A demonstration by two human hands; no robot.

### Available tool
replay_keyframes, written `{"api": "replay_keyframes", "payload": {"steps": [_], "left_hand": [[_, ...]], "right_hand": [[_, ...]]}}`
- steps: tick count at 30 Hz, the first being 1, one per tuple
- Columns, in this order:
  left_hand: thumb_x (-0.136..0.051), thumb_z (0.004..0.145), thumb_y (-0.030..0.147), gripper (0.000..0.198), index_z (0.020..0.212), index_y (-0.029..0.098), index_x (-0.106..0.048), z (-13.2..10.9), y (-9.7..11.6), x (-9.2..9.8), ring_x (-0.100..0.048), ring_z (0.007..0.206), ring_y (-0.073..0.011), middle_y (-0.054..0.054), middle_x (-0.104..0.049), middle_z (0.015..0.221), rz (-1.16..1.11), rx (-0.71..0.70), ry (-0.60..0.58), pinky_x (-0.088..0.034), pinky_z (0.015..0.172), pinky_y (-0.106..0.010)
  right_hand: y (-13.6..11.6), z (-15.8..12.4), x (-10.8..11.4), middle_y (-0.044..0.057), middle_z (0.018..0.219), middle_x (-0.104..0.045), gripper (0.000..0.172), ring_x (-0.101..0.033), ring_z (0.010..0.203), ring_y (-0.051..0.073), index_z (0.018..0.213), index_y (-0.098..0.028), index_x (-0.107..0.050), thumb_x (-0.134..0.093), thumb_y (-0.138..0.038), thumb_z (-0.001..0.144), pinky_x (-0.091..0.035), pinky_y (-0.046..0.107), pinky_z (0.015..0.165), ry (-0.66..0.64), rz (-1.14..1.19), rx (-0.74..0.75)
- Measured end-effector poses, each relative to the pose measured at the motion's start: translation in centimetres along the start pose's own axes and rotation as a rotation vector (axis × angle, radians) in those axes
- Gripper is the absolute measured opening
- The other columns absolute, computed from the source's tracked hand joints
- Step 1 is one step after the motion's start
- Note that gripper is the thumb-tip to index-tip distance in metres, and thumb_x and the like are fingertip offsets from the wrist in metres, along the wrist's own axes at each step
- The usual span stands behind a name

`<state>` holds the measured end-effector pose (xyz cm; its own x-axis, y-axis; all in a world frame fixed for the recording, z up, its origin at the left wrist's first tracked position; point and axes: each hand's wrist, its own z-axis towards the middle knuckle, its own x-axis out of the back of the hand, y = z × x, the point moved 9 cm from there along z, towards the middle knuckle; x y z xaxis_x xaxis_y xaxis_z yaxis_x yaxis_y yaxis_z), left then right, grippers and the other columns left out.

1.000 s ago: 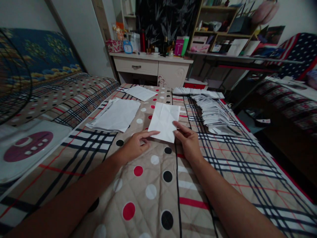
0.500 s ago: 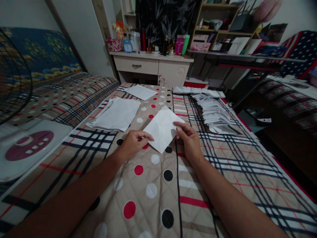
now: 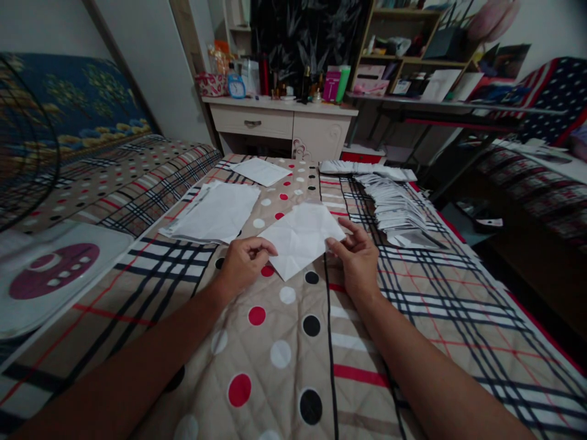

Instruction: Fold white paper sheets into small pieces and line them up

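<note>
A white sheet of paper (image 3: 300,238) with crease lines is held between my two hands, just above the dotted bedspread (image 3: 284,324). My left hand (image 3: 245,261) pinches its left side between thumb and fingertips. On the opposite side, the thumb and fingers of my right hand (image 3: 358,256) grip the right corner. Left of the sheet lies a stack of white paper (image 3: 215,212), and behind that a smaller white paper pile (image 3: 261,171). To the right rests a long row of folded white papers (image 3: 394,205), with another bundle (image 3: 367,169) behind it.
A white bag with a purple print (image 3: 64,269) lies at the left, near a wire fan guard (image 3: 46,140). Beyond the bed stands a white dresser (image 3: 275,122) carrying a blue alarm clock (image 3: 236,85) and bottles. A folding table (image 3: 458,104) and shelves are at the back right.
The paper has turned and now looks wider, its lower corner shifted left. My right hand has moved slightly right, and my left hand slightly left, both keeping hold.
</note>
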<state>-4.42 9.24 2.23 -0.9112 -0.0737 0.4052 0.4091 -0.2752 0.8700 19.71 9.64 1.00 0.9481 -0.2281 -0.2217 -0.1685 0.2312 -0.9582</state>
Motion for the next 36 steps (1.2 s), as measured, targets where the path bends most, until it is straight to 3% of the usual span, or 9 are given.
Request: {"api": "replay_keyframes", "payload": {"steps": [2,7,13,15,18,21,26,31,36], "left_hand": [[-0.050,0.068,0.011,0.021,0.068,0.015,-0.071,0.1,0.0,0.4,-0.056,0.054,-0.0095,-0.001,-0.069,0.065,-0.012,-0.001,0.036,-0.041,0.052,-0.019],[-0.059,0.075,0.019,0.017,0.083,0.014,-0.073,0.2,-0.4,0.6,-0.063,0.065,-0.0110,-0.003,-0.072,0.078,-0.138,0.056,0.062,-0.048,0.058,-0.019],[-0.073,0.072,0.027,0.025,0.093,0.014,-0.075,-0.8,-0.7,-3.4,-0.070,0.071,-0.0142,-0.006,-0.074,0.084,-0.266,0.127,-0.270,-0.055,0.063,-0.021],[-0.073,0.073,0.026,0.022,0.092,0.014,-0.075,-1.2,-0.9,-4.1,-0.072,0.075,-0.0166,-0.007,-0.076,0.086,-0.285,0.179,-0.302,-0.057,0.065,-0.023],[-0.071,0.074,0.025,0.020,0.091,0.014,-0.076,-1.1,-1.1,-3.8,-0.073,0.073,-0.0173,-0.008,-0.077,0.085,-0.301,0.210,-0.240,-0.058,0.063,-0.023],[-0.072,0.075,0.026,0.022,0.093,0.013,-0.075,-0.8,-0.9,-3.3,-0.072,0.068,-0.0161,-0.006,-0.077,0.077,-0.305,0.186,-0.184,-0.057,0.060,-0.022],[-0.076,0.070,0.028,0.021,0.085,0.013,-0.075,-0.9,-0.3,-3.7,-0.073,0.074,-0.0178,-0.007,-0.077,0.082,-0.371,0.137,-0.207,-0.060,0.070,-0.027],[-0.075,0.070,0.026,0.019,0.083,0.013,-0.073,-1.1,-0.3,-4.2,-0.071,0.064,-0.0159,-0.005,-0.075,0.073,-0.367,0.165,-0.286,-0.059,0.064,-0.025],[-0.075,0.069,0.025,0.018,0.081,0.013,-0.072,-0.8,-0.3,-3.9,-0.068,0.059,-0.0141,-0.004,-0.072,0.065,-0.335,0.165,-0.301,-0.058,0.062,-0.025]], "right_hand": [[0.0,0.0,0.0,-0.005,0.065,-0.064,0.057,-0.055,0.056,0.011,0.117,-0.021,-0.062,-0.080,-0.024,0.063,-0.046,0.026,0.057,0.003,0.018,-0.009],[-0.1,0.0,0.2,-0.006,0.062,-0.063,0.049,-0.055,0.054,0.011,0.112,-0.020,-0.064,-0.078,-0.028,0.066,-0.048,0.026,0.057,0.038,-0.020,-0.024],[0.2,0.2,1.4,-0.008,0.060,-0.060,0.050,-0.053,0.051,0.009,0.110,-0.019,-0.063,-0.080,-0.028,0.064,-0.048,0.024,0.055,0.150,0.007,-0.049],[0.2,0.1,1.2,-0.008,0.060,-0.060,0.049,-0.053,0.052,0.009,0.110,-0.019,-0.063,-0.081,-0.028,0.065,-0.047,0.023,0.056,0.135,0.039,-0.043],[0.5,-0.4,-0.2,-0.006,0.066,-0.064,0.045,-0.056,0.056,0.009,0.106,-0.020,-0.063,-0.081,-0.028,0.066,-0.045,0.021,0.056,0.045,0.114,-0.070],[1.3,-1.5,-3.0,-0.003,0.069,-0.065,0.033,-0.056,0.057,0.009,0.088,-0.019,-0.065,-0.083,-0.032,0.063,-0.044,0.021,0.054,-0.145,0.131,-0.169],[1.8,-3.7,-6.5,0.000,0.064,-0.066,0.030,-0.055,0.055,0.012,0.072,-0.017,-0.069,-0.084,-0.040,0.060,-0.041,0.023,0.051,-0.375,0.026,-0.260],[1.8,-2.9,-4.3,-0.003,0.041,-0.047,0.044,-0.037,0.041,0.007,0.045,-0.016,-0.053,-0.077,-0.045,0.069,-0.027,0.022,0.042,-0.210,-0.110,-0.221],[1.5,-0.8,-0.9,-0.003,0.046,-0.051,0.037,-0.039,0.042,0.007,0.052,-0.016,-0.058,-0.080,-0.043,0.066,-0.029,0.022,0.040,-0.020,-0.036,-0.173]]}}
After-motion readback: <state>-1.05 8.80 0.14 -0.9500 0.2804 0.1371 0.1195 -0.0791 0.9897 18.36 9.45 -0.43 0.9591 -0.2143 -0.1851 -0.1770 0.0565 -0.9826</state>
